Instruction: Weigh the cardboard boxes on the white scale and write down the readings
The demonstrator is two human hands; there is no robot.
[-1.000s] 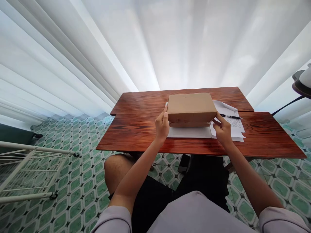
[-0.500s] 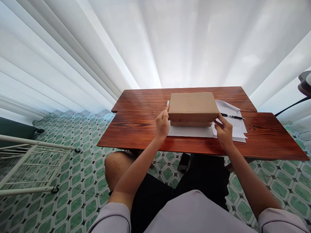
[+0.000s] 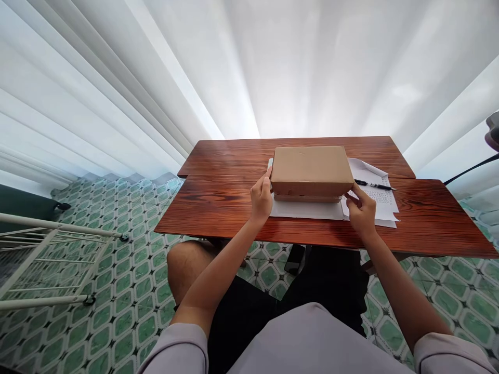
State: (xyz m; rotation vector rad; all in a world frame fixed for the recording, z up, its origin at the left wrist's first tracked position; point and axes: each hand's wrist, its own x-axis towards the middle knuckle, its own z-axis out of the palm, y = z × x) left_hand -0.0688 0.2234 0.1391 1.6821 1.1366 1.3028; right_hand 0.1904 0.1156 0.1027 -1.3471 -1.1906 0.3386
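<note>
A brown cardboard box (image 3: 312, 165) sits in front of me over white papers on the wooden table. My left hand (image 3: 261, 196) grips its left side, thumb up along the edge. At the front right corner, my right hand (image 3: 360, 209) pinches the box between thumb and fingers. The box's lid overhangs a lower part at the front. Under it lies a white sheet (image 3: 306, 210), mostly covered. Handwritten paper (image 3: 380, 200) shows to the right of the box, with a black pen (image 3: 375, 185) lying across it.
The brown wooden table (image 3: 210, 200) has a stepped edge at left and right. A white wire rack on wheels (image 3: 58, 265) stands on the tiled floor at left. A dark phone-like object (image 3: 295, 258) is below the table. White curtains (image 3: 280, 67) hang behind.
Both hands keep their hold on the box, which stays in nearly the same place. The view has shifted slightly.
</note>
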